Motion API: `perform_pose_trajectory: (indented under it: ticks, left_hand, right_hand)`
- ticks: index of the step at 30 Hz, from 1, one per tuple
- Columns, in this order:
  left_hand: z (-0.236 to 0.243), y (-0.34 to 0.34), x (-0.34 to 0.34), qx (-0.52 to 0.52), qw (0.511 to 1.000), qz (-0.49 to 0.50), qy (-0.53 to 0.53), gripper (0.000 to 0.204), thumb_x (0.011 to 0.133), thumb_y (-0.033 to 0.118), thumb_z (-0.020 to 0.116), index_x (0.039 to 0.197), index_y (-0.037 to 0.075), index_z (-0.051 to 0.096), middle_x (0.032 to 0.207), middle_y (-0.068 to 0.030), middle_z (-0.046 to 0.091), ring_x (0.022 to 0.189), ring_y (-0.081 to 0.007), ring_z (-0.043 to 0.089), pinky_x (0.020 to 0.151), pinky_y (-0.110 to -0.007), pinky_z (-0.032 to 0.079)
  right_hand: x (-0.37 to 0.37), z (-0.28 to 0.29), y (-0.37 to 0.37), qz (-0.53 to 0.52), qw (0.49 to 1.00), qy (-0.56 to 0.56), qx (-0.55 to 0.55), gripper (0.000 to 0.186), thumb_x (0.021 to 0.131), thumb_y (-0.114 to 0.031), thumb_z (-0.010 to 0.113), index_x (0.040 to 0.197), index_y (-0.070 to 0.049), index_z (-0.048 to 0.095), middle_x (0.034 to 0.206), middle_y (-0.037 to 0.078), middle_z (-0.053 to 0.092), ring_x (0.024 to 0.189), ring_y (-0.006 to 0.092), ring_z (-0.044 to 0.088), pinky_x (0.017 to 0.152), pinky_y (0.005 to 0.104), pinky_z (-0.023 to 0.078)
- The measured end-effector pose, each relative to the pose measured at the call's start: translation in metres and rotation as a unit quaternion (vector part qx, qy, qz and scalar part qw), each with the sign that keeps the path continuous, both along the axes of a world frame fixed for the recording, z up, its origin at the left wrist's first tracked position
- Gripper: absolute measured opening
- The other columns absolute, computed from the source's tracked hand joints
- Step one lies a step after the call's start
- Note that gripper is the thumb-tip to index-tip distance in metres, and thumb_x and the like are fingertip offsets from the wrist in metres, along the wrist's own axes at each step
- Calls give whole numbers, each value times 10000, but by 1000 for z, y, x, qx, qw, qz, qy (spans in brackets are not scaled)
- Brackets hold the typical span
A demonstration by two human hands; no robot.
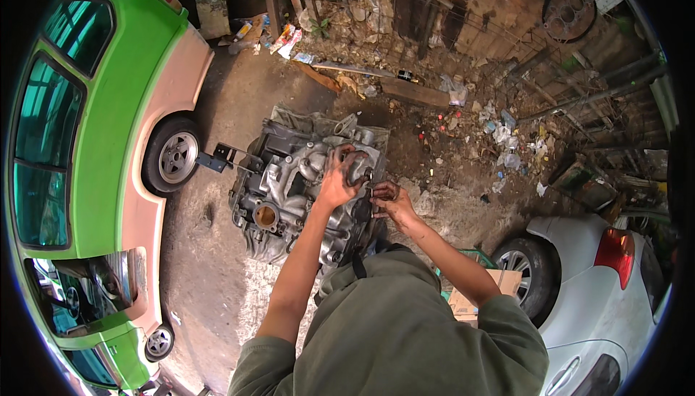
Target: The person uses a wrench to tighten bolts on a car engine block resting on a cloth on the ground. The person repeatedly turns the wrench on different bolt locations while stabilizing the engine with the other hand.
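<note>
A grey, grimy car engine (295, 179) with curved metal intake pipes lies in front of me. My left hand (339, 177) is on its right part, fingers and thumb bent round a rounded grey metal piece of it. Close beside, my right hand (393, 203) has its fingers pinched together at the engine's right edge. What they pinch is small, dark and too unclear to name. Between the two hands is a small dark fitting (368, 174). A round throttle opening (266, 216) faces up on the engine's left part.
A green and pink car (108, 106) stands at the left, a silver car (586, 287) at the lower right. Near the silver car is a cardboard box (504, 280). A black bracket (216, 158) juts from the engine's left side. Litter (507, 135) and a wooden plank (414, 93) lie beyond.
</note>
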State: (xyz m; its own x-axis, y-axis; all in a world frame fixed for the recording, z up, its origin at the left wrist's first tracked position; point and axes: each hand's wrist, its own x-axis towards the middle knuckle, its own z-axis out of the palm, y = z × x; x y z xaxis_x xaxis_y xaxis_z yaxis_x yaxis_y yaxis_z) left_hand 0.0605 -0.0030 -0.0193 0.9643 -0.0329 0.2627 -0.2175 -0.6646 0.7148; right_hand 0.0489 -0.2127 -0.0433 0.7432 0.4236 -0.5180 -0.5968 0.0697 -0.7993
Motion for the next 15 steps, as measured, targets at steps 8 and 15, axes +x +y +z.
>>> perform_pose_trajectory:
  ticks: [8,15]
  left_hand:
    - [0,0,1,3,1000,0,-4,612,666,90,851,1238,161,643,1285,-126,492,1217,-364,496,1044,-462,434]
    - [-1,0,0,3,1000,4,13,624,671,104,853,1254,161,637,1307,-136,485,1252,-377,506,1035,-461,460]
  right_hand:
    - [5,-20,-8,-35,963,-195,-183,210,879,-6,746,1080,-39,698,1016,89,722,931,194,709,734,374,590]
    - [55,-1,-17,51,807,-497,-315,239,819,43,717,1042,-42,715,1035,145,687,1035,364,632,894,448,524]
